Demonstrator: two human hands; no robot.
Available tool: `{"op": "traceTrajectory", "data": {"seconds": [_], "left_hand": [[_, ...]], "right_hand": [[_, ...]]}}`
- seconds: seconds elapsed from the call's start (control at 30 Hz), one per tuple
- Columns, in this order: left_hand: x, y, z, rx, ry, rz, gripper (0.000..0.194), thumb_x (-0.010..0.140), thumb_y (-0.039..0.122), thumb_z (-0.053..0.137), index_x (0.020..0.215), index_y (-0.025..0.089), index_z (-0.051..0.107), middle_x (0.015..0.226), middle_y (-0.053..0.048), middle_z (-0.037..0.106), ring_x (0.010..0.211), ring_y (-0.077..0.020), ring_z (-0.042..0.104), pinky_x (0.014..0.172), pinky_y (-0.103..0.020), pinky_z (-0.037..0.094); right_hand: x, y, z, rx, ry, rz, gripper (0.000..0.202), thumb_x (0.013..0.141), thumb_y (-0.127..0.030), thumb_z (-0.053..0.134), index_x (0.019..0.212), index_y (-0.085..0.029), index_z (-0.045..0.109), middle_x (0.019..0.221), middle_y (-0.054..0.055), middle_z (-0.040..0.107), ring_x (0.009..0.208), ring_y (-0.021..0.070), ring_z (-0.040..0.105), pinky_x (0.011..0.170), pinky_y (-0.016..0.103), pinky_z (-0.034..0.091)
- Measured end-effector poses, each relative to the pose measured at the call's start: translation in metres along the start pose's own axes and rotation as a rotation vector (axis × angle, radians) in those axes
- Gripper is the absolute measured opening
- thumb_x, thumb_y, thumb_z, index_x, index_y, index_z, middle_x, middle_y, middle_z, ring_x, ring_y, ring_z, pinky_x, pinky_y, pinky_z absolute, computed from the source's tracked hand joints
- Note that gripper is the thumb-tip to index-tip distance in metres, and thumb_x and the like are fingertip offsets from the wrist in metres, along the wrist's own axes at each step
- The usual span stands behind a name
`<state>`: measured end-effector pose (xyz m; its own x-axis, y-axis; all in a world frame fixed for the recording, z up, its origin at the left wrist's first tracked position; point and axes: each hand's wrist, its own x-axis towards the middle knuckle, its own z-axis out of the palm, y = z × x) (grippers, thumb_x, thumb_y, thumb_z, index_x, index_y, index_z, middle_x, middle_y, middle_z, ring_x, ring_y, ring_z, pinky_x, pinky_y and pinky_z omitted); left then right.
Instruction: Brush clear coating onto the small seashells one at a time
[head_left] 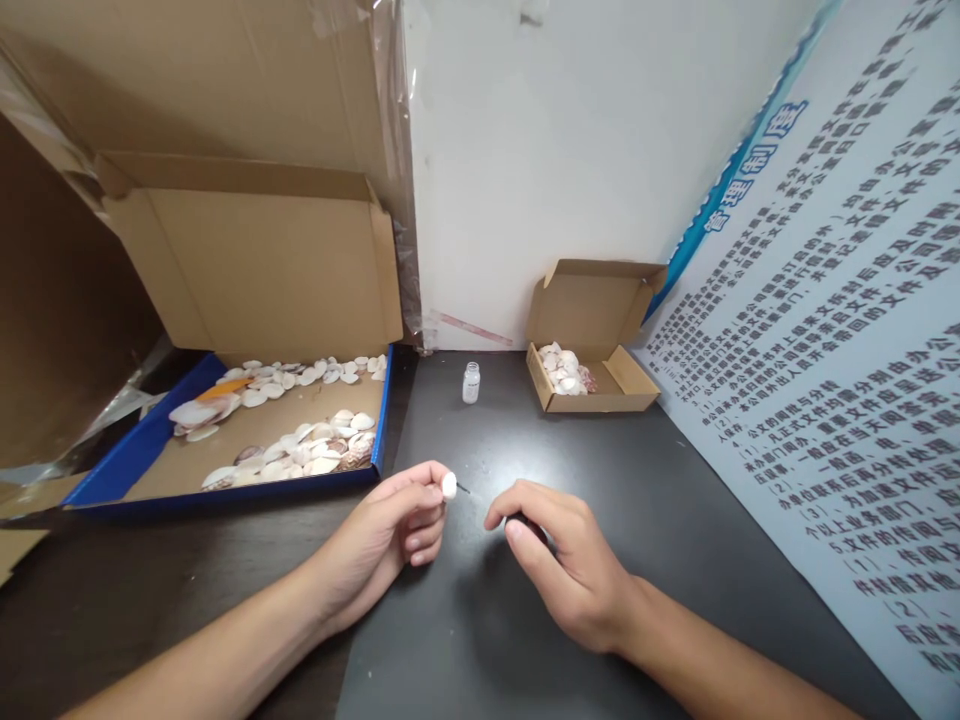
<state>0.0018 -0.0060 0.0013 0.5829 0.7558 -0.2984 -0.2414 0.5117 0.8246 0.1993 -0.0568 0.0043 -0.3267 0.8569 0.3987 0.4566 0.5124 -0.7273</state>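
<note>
My left hand (401,520) pinches a small rounded white piece (448,486) between thumb and forefinger. A thin dark rod (463,489) reaches from its right side toward my other hand; I cannot tell which thing it belongs to. My right hand (566,555) is curled around a dark object (529,525), mostly hidden by the fingers, so its kind does not show. Both hands are above the dark tabletop, a short gap between them. Beyond them a small clear bottle (471,383) with a pale label stands upright.
To the left lies an open blue-sided cardboard box (247,265) with rows of seashells (300,455). A smaller open cardboard box (600,402) at the back right holds more shells (564,370). A white wall (525,180) and a printed panel (840,300) bound the dark table (637,480).
</note>
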Motion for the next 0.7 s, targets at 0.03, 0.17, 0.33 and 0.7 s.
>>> {"op": "traceTrajectory", "data": {"seconds": [0.03, 0.17, 0.33, 0.7], "left_hand": [[-0.0001, 0.0001, 0.0, -0.001, 0.001, 0.0, 0.006, 0.084, 0.022, 0.057, 0.082, 0.018, 0.053, 0.058, 0.008, 0.027, 0.051, -0.008, 0.017, 0.047, -0.02, 0.022], [-0.0001, -0.0001, 0.0001, -0.001, 0.002, 0.0, 0.005, 0.085, 0.021, 0.056, 0.082, 0.018, 0.053, 0.058, 0.008, 0.027, 0.051, -0.008, 0.017, 0.047, -0.02, 0.02], [0.0004, -0.0011, -0.0015, -0.004, -0.006, 0.004, 0.005, 0.085, 0.022, 0.056, 0.082, 0.018, 0.053, 0.058, 0.008, 0.027, 0.051, -0.0082, 0.018, 0.048, -0.02, 0.022], [0.0014, -0.002, -0.0006, 0.022, 0.017, -0.006, 0.008, 0.084, 0.022, 0.058, 0.082, 0.02, 0.05, 0.056, 0.009, 0.028, 0.05, -0.0079, 0.017, 0.047, -0.021, 0.02]], "right_hand": [[-0.0002, -0.0003, 0.0004, 0.016, -0.017, -0.027, 0.019, 0.092, -0.02, 0.041, 0.09, -0.018, 0.06, 0.07, 0.0, 0.056, 0.058, 0.0129, 0.049, 0.057, 0.026, 0.038], [0.0003, -0.0003, 0.0015, -0.034, -0.019, 0.014, 0.018, 0.092, -0.019, 0.043, 0.091, -0.019, 0.061, 0.071, 0.0, 0.058, 0.057, 0.0126, 0.049, 0.057, 0.026, 0.038], [0.0004, -0.0006, -0.0005, -0.016, -0.014, -0.018, 0.019, 0.093, -0.019, 0.042, 0.092, -0.018, 0.06, 0.071, 0.0, 0.058, 0.058, 0.0132, 0.05, 0.057, 0.026, 0.039], [0.0014, -0.0017, 0.0001, -0.017, -0.059, -0.04, 0.02, 0.092, -0.018, 0.041, 0.093, -0.018, 0.061, 0.072, 0.001, 0.059, 0.061, 0.0139, 0.052, 0.059, 0.027, 0.04]]}}
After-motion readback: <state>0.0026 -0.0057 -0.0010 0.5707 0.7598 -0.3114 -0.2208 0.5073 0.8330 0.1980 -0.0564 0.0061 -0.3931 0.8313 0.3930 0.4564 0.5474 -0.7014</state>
